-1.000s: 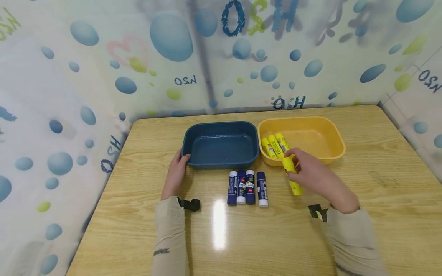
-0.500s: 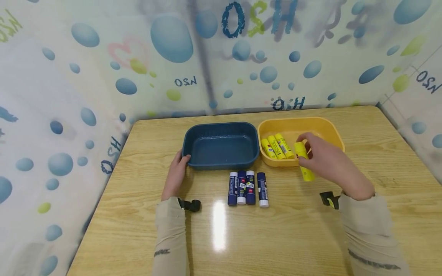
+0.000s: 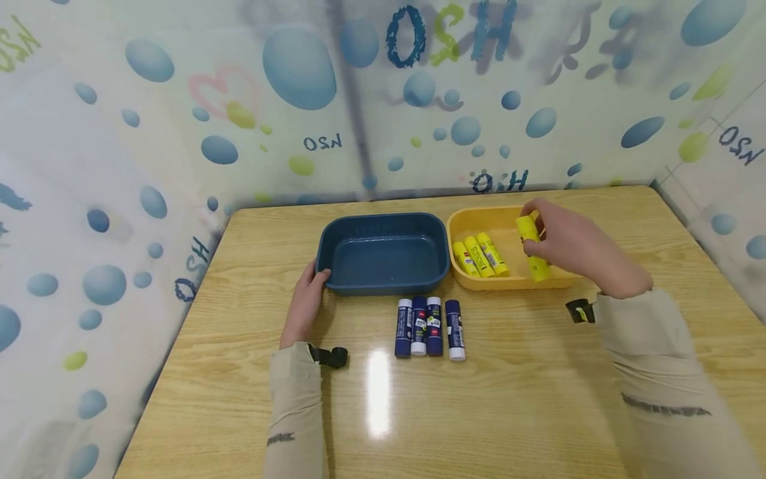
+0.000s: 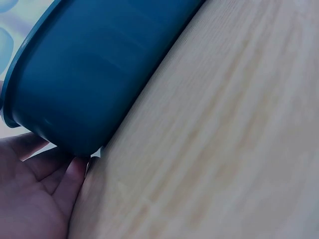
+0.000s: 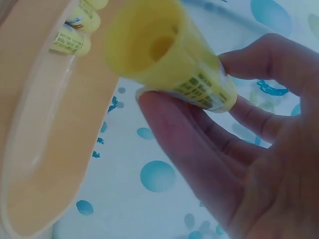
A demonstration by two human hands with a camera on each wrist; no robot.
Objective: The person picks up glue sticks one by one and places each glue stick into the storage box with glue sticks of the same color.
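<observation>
My right hand (image 3: 565, 241) pinches a yellow glue stick (image 3: 534, 256) between thumb and fingers, over the front right part of the yellow bin (image 3: 583, 266). The right wrist view shows the round end of this glue stick (image 5: 149, 45) toward the camera. Several yellow glue sticks (image 3: 479, 255) lie side by side in the bin's left end. At the near left corner of the dark blue bin (image 3: 383, 290), my left hand (image 3: 306, 296) grips the wall, thumb over the rim. In the left wrist view its fingers (image 4: 72, 174) meet the bin's outer corner.
In front of the blue bin, several navy-and-white glue sticks (image 3: 418, 326) lie on the wooden table (image 3: 479, 419), one (image 3: 455, 330) slightly apart on the right. The two bins stand side by side. A wall with painted bubbles (image 3: 419, 90) rises behind the table.
My right hand has carried the yellow glue stick from the bin's near edge up and to the right, over the yellow bin. The left hand stays on the blue bin.
</observation>
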